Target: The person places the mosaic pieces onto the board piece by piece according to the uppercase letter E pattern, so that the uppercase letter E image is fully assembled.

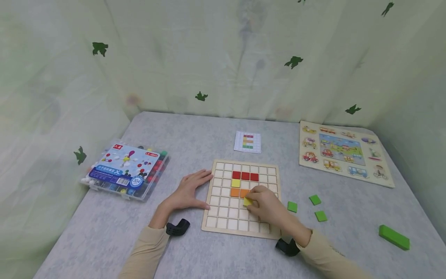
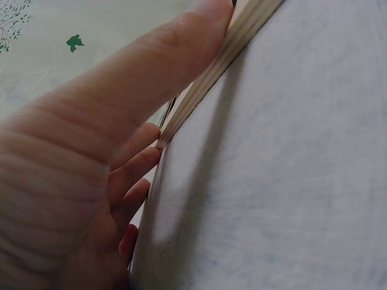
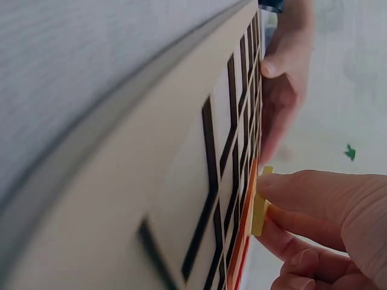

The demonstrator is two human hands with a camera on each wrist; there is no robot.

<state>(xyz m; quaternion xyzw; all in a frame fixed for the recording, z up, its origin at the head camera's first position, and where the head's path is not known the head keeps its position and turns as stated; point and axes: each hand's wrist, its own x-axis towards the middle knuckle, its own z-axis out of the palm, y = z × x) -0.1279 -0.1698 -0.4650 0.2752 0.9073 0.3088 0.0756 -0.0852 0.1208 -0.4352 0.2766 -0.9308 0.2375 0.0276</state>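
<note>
A wooden grid board (image 1: 223,227) lies flat on the table. My left hand (image 1: 189,190) has its fingers spread and touches the board's left edge; in the left wrist view the thumb (image 2: 163,54) rests along the wooden side. Over the middle of the grid, my right hand (image 1: 268,205) pinches a yellow square tile (image 3: 260,208) between thumb and finger, tilted up on edge. Set in the grid are a row of red tiles (image 1: 245,176), another yellow tile (image 1: 235,183) and orange tiles (image 1: 235,192). The right hand hides some cells.
Loose green tiles (image 1: 315,199) and a long green block (image 1: 394,237) lie right of the board. Behind it is a pattern card (image 1: 247,142) with coloured squares. A vehicle puzzle board (image 1: 345,151) sits back right, a molecule-model box (image 1: 127,170) at left.
</note>
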